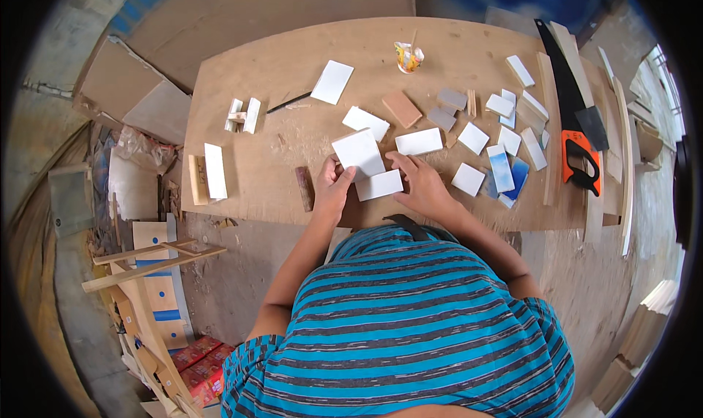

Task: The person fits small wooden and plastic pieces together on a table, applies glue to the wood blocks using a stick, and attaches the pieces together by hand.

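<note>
My left hand (335, 187) grips a white square board (359, 151) at its lower left corner, the thumb pressed on its face. Just below that board, a smaller white rectangular block (379, 186) meets its lower edge. My right hand (422, 183) curls round the right end of this block, thumb low and index finger stretched up toward the square board. Another white block (419, 141) lies on the table beyond my right hand. A white piece (368, 122) rests behind the square board. Left of my left hand lies a brown wooden stick (304, 189).
Several white and grey blocks (474, 137) are scattered on the wooden table (256, 154) to the right, near a handsaw (578, 154) with an orange handle. A brown block (401, 108), a cup (408, 57), a black pencil-like stick (288, 102) and a small white assembly (242, 115) lie farther off.
</note>
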Available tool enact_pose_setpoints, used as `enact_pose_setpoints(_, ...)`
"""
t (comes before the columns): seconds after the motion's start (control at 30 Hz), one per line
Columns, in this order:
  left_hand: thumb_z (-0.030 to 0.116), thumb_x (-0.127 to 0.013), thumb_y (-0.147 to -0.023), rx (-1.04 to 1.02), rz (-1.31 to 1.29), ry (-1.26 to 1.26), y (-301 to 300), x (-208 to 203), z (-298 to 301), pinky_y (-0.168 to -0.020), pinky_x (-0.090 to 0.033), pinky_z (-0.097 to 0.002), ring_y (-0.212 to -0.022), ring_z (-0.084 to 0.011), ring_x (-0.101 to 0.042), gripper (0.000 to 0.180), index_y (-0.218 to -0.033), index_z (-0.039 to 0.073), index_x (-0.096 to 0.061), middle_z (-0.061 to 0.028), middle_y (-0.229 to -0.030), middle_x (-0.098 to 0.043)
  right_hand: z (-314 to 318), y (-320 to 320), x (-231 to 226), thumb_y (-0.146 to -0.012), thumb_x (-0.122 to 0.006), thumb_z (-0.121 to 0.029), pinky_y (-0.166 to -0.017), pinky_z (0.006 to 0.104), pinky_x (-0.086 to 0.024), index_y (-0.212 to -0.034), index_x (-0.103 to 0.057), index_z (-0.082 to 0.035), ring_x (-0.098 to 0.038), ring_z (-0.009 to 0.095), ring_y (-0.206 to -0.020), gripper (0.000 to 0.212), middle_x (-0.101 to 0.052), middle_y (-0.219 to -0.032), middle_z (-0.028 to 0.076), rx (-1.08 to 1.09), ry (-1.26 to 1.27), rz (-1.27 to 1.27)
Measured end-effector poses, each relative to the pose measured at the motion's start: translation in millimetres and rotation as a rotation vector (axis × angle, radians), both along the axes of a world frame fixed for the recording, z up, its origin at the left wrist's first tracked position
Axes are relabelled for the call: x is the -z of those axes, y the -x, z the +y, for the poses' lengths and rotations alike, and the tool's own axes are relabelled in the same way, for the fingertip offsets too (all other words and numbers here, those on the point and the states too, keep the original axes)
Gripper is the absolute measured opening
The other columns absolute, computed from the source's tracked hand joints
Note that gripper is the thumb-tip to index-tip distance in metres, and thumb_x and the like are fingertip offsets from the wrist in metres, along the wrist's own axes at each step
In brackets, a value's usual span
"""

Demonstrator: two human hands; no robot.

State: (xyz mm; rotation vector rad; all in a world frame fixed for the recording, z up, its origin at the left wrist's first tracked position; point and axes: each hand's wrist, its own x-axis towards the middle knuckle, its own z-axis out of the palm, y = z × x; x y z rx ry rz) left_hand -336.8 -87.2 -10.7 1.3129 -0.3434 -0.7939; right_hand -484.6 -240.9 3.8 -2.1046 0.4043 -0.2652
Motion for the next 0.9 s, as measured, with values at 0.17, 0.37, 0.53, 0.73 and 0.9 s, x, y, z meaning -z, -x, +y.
enact_pose_setpoints(0.17,0.007,-0.057,-0.091,0.036,-0.078,0.019,-3.7,2.5,-3.9,-0.095,-0.041,-0.0282,-0.104,-0.0119,-0.055,0.031,-0.12,0.002,-0.047,-0.0063,-0.111,-0.059,-0.3,-1.5,5.8,-0.061,-0.074,-0.008,-0.083,0.0419,-0.049,-0.123,-0.051,-0.003,-0.057,0.036,-0.096,0.066,-0.059,-0.104,0.017,0.009,0.204,-0.091)
enact_pose_setpoints(0.37,0.006,-0.057,-0.09,0.107,-0.2,0.027,-11.2,18.8,-6.4,-0.092,-0.044,-0.0293,-0.105,-0.0143,-0.057,0.028,-0.116,0.0,-0.051,-0.0094,-0.112,-0.061,0.4,-5.0,7.4,-0.061,-0.076,-0.012,-0.082,0.0413,-0.048,-0.122,-0.052,-0.002,-0.057,0.036,-0.096,0.066,-0.058,-0.104,0.017,0.006,0.264,-0.09)
enact_pose_setpoints(0.53,0.007,-0.059,-0.089,0.166,-0.453,-0.163,-14.4,25.3,0.0,-0.086,-0.047,-0.0309,-0.102,-0.0174,-0.059,0.021,-0.108,-0.001,-0.058,-0.012,-0.103,-0.064,-6.3,-4.6,-4.3,-0.059,-0.08,-0.02,-0.081,0.0403,-0.048,-0.113,-0.056,-0.002,-0.057,0.034,-0.095,0.061,-0.057,-0.101,0.016,-0.035,0.146,0.026)
enact_pose_setpoints(0.73,0.008,-0.065,-0.081,0.234,-0.896,-0.339,-12.6,20.5,7.2,-0.09,-0.046,-0.0395,-0.102,-0.0304,-0.059,0.032,-0.112,0.001,-0.06,-0.0162,-0.105,-0.064,-12.9,-5.9,7.3,-0.058,-0.08,-0.023,-0.085,0.0414,-0.048,-0.108,-0.059,-0.003,-0.057,0.035,-0.097,0.058,-0.058,-0.102,0.015,-0.096,0.261,-0.038)
enact_pose_setpoints(0.9,0.022,-0.084,-0.057,0.295,-0.976,-0.312,1.3,-3.6,14.5,-0.102,-0.038,-0.0436,-0.119,-0.0348,-0.049,0.094,-0.138,0.003,-0.039,-0.0152,-0.118,-0.061,-14.4,-7.0,4.0,-0.058,-0.079,-0.026,-0.088,0.0416,-0.047,-0.107,-0.06,-0.003,-0.056,0.035,-0.099,0.057,-0.059,-0.104,0.015,-0.122,0.265,-0.018)
